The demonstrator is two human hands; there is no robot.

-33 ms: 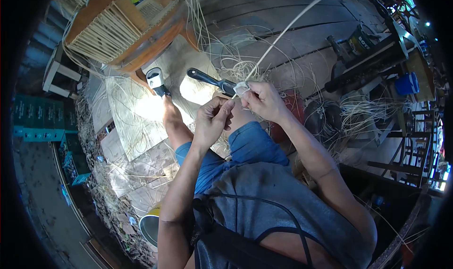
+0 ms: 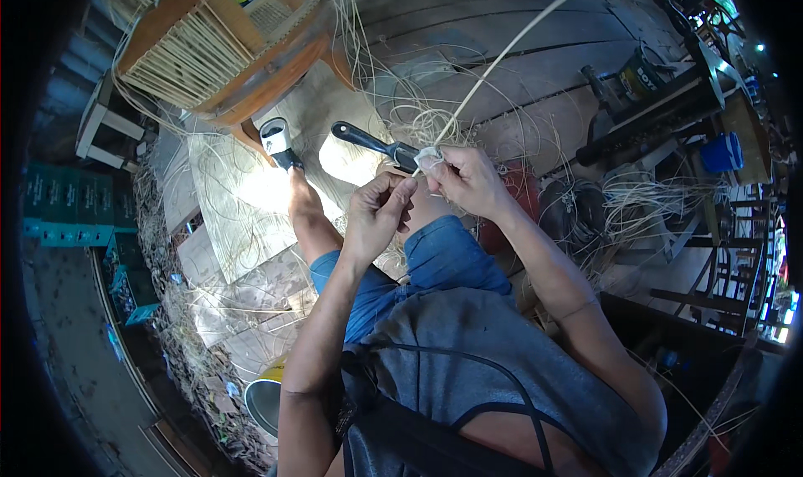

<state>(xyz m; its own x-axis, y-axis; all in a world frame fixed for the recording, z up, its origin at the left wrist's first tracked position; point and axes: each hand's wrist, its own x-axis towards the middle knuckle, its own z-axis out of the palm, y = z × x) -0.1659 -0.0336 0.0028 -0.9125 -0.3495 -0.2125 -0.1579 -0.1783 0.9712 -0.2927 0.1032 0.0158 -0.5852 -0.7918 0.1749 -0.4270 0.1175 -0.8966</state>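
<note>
the right hand (image 2: 470, 178) is closed around a pale rattan strip (image 2: 502, 57) near its lower end, where a bit of white wrap sits at the fingertips — the strip runs up and to the right, away over the plank floor (image 2: 535, 75). the left hand (image 2: 378, 213) is curled just beside it, fingers bent in toward the same spot; whether it pinches the strip itself cannot be told. a black-handled knife (image 2: 372, 142) lies pointing at the right hand, its blade end touching or hidden by the fingers. below the hands are blue shorts (image 2: 435, 259) and a bare leg. further out — loose cane strands (image 2: 401, 100), a half-woven wooden chair (image 2: 222, 42) and a blue tub (image 2: 721, 152).
</note>
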